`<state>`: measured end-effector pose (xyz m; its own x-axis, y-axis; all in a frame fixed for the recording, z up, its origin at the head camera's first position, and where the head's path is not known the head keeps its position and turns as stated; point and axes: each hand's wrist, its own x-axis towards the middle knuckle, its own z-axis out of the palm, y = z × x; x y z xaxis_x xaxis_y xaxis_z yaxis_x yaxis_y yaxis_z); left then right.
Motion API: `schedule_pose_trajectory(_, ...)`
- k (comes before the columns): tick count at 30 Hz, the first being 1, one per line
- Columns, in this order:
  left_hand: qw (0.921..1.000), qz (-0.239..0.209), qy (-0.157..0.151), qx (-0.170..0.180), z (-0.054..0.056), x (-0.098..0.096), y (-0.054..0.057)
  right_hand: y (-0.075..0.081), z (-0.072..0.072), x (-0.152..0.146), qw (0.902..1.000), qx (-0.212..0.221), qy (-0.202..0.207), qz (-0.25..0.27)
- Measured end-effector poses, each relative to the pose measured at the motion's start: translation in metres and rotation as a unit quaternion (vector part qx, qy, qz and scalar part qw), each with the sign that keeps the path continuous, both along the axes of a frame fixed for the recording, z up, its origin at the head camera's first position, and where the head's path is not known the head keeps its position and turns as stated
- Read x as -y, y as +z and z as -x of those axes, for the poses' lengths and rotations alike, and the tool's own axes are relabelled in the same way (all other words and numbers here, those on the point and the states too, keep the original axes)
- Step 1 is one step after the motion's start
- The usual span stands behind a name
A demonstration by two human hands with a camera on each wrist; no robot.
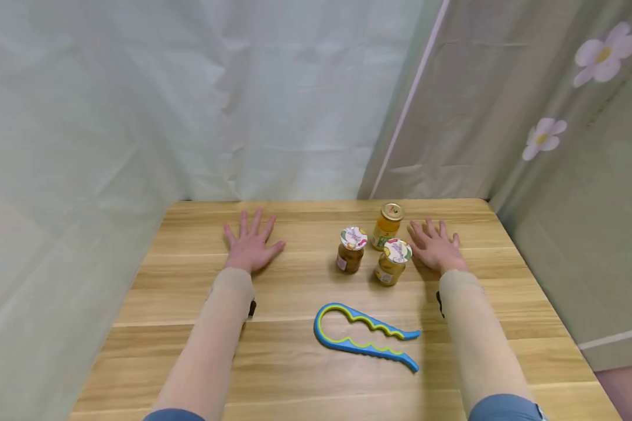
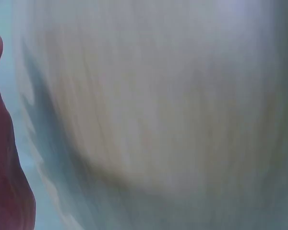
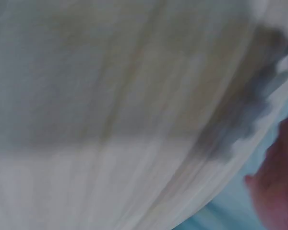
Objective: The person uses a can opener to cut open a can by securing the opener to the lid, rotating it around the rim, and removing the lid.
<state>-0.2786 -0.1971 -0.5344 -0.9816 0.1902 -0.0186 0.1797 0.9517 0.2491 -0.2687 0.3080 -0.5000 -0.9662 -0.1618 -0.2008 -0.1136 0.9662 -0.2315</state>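
The blue-and-lime jar opener [image 1: 355, 348] lay flat on the wood-grain worktop [image 1: 142, 339], handle tips pointing right. Beyond it stood three lidded glass jars: the brown-filled jar [image 1: 350, 261] straight past its loop, the yellowish jar [image 1: 390, 270] past its handles, and the gold-lidded amber jar [image 1: 386, 230] farthest from it. The left hand [image 1: 250, 248] was spread, palm down, beyond the opener to the left; the right hand [image 1: 436, 251], also spread, was beyond it to the right. Neither gripped anything.

The likeliest mishap was the right hand knocking the amber or yellowish jar if it swept inward, as its fingers were so near; whether they touched I could not tell. One toppled jar might have struck its close neighbours, or rolled off the far edge beyond the opener. Freer room for moving lay to the opener's left.
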Motion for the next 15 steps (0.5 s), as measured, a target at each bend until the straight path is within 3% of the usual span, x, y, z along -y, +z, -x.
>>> schedule_pose_trajectory(6, 0.9977, -0.052, -0.033, -0.027, -0.01, -0.02, 0.015, 0.0, -0.007, -0.002, 0.9981, -0.008, -0.014, 0.06)
schedule_pose_trajectory(12, 0.9904, -0.119, -0.062, -0.033, -0.034, -0.025, 0.046, 0.007, -0.02, -0.001, 0.996, -0.011, -0.011, 0.088)
schedule_pose_trajectory(15, 0.984, -0.16, -0.074, -0.026, -0.047, -0.022, 0.055, 0.016, -0.031, 0.001, 0.9946, -0.022, -0.017, 0.1)
